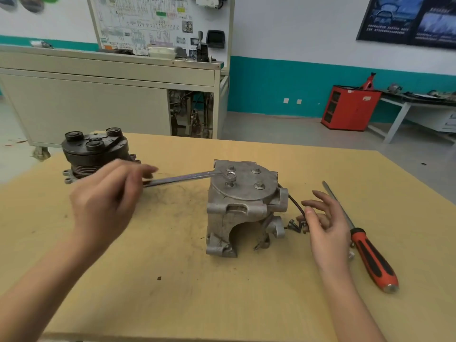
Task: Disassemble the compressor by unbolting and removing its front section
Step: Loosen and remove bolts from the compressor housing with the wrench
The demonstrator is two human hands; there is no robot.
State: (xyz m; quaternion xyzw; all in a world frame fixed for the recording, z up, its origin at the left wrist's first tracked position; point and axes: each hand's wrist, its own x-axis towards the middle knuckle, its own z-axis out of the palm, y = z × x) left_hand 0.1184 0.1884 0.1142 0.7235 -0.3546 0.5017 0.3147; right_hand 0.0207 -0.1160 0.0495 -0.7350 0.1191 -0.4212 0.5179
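Two hands are near the compressor [243,208] on the table [172,280]. The left hand [108,201] bends its fingers over the wrench [182,179] end; I cannot tell if it holds. The right hand [323,223] is spread wide, empty.

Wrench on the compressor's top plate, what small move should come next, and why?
Probably lay the right hand against the compressor body to brace it before turning. The wrench sits on a raised bolt with the left hand gripping its handle, while the right hand hovers open beside the body, which stands unclamped on the table.
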